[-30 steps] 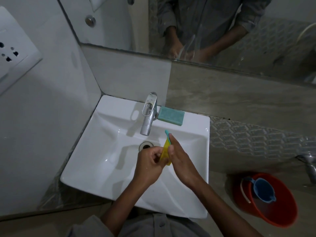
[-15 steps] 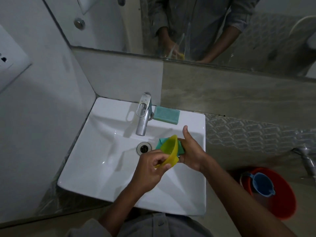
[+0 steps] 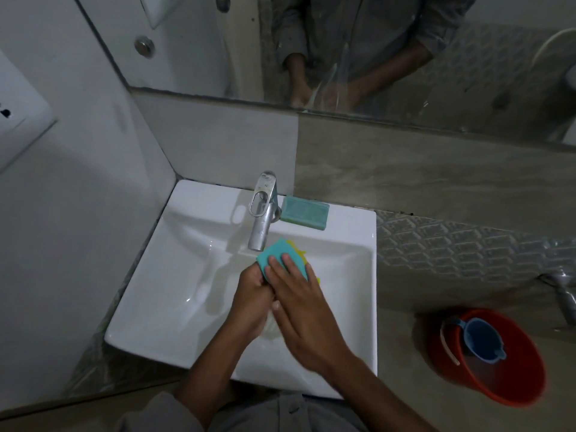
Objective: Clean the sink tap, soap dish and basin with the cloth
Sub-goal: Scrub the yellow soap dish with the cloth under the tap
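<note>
A white square basin (image 3: 187, 294) sits in a wall corner, with a chrome tap (image 3: 263, 210) at its back rim. To the right of the tap lies a teal soap bar (image 3: 304, 212) on the rim. Over the bowl, just below the tap spout, both hands hold a teal-and-yellow cloth (image 3: 276, 252). My left hand (image 3: 252, 302) grips its lower left edge. My right hand (image 3: 304, 310) lies flat on top, fingers pressing the teal side. The drain is hidden under my hands.
A mirror (image 3: 374, 42) above the tiled backsplash reflects the person's arms. A wall socket (image 3: 18, 116) is on the left wall. On the floor to the right stands a red bucket (image 3: 511, 381) with a blue mug (image 3: 481, 339) inside, under a wall tap (image 3: 561, 291).
The cloth was held upright and folded between the hands, then opened out; now it lies teal side up under my right palm, closer to the tap spout.
</note>
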The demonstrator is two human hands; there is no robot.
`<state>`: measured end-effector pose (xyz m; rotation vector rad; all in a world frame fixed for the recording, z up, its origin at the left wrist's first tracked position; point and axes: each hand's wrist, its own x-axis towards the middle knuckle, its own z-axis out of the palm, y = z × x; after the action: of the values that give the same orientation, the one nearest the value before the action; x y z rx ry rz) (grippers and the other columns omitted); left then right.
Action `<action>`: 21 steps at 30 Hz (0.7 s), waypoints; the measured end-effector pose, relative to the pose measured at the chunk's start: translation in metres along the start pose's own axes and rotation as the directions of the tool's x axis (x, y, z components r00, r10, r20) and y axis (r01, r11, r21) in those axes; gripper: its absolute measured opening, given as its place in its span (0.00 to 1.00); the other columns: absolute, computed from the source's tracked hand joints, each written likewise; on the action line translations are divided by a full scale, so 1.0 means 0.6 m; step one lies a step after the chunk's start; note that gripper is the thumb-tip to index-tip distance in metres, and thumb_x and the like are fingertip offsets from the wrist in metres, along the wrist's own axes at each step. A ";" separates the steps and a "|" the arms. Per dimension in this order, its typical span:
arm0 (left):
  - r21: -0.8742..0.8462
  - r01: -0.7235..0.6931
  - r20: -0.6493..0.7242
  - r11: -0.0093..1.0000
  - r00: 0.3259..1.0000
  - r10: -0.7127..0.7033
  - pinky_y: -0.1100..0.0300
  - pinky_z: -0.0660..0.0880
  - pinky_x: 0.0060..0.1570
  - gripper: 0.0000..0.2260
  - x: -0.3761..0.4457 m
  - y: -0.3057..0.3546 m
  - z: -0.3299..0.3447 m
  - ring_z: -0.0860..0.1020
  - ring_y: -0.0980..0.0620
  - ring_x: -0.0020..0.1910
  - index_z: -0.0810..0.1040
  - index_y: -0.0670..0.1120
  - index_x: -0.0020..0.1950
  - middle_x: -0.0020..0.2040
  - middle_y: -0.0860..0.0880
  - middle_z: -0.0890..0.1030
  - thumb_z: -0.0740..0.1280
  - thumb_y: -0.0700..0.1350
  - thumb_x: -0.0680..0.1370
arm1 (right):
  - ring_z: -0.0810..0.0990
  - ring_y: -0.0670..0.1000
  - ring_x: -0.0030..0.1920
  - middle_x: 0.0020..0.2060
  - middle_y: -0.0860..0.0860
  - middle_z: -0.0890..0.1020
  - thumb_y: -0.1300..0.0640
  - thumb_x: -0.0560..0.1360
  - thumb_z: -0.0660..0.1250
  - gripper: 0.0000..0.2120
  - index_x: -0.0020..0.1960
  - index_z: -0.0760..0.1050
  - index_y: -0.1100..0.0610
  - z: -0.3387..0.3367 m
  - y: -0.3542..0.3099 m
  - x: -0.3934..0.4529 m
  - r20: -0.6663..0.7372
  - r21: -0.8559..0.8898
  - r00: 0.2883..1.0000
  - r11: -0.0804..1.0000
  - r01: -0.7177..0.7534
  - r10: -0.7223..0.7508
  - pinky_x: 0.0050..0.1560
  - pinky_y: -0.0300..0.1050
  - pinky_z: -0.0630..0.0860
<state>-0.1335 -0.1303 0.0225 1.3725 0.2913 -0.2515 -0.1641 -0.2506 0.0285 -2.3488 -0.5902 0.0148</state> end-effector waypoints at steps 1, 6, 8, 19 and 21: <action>0.110 -0.014 -0.034 0.994 0.999 0.018 0.53 0.80 0.51 0.09 -0.001 0.001 -0.002 0.84 0.46 0.51 0.81 0.46 0.54 0.48 0.47 0.86 0.64 0.36 0.78 | 0.43 0.44 0.78 0.78 0.47 0.52 0.53 0.82 0.50 0.25 0.78 0.51 0.53 0.005 0.000 -0.008 0.033 -0.050 0.999 0.999 -0.005 0.007 0.78 0.53 0.42; 0.382 -0.142 -0.062 0.913 0.982 0.178 0.56 0.81 0.48 0.04 -0.005 0.011 0.012 0.84 0.52 0.45 0.81 0.45 0.49 0.44 0.49 0.85 0.67 0.43 0.78 | 0.39 0.40 0.76 0.78 0.42 0.44 0.44 0.81 0.41 0.27 0.78 0.44 0.49 -0.004 -0.005 0.014 0.048 0.042 0.992 0.992 -0.121 0.119 0.77 0.47 0.38; 0.488 -0.226 -0.037 0.843 0.960 0.279 0.58 0.78 0.41 0.04 -0.011 0.012 0.023 0.82 0.52 0.39 0.80 0.42 0.43 0.38 0.48 0.83 0.66 0.38 0.76 | 0.43 0.41 0.77 0.78 0.44 0.48 0.44 0.82 0.44 0.27 0.78 0.47 0.51 -0.013 -0.003 0.038 0.003 0.162 0.962 0.949 -0.269 0.273 0.76 0.42 0.42; 0.628 -0.467 0.230 0.622 0.875 0.425 0.70 0.74 0.44 0.12 -0.046 -0.014 0.018 0.82 0.52 0.45 0.79 0.39 0.60 0.47 0.45 0.84 0.65 0.40 0.78 | 0.79 0.59 0.58 0.59 0.60 0.80 0.36 0.79 0.51 0.30 0.66 0.71 0.59 -0.061 0.072 0.106 0.585 0.647 0.524 0.033 -0.762 0.619 0.66 0.57 0.72; 0.624 -0.499 0.264 0.601 0.859 0.439 0.72 0.74 0.44 0.13 -0.046 -0.013 0.021 0.81 0.54 0.44 0.80 0.41 0.58 0.47 0.46 0.85 0.63 0.42 0.77 | 0.78 0.60 0.57 0.58 0.61 0.80 0.37 0.79 0.50 0.31 0.65 0.72 0.61 -0.057 0.082 0.099 0.647 0.634 0.492 -0.051 -0.772 0.582 0.65 0.58 0.71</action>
<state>-0.1613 -0.1437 0.0269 2.1092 -0.2892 0.0517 -0.0850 -0.2796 0.0317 -1.2175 0.5923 0.8488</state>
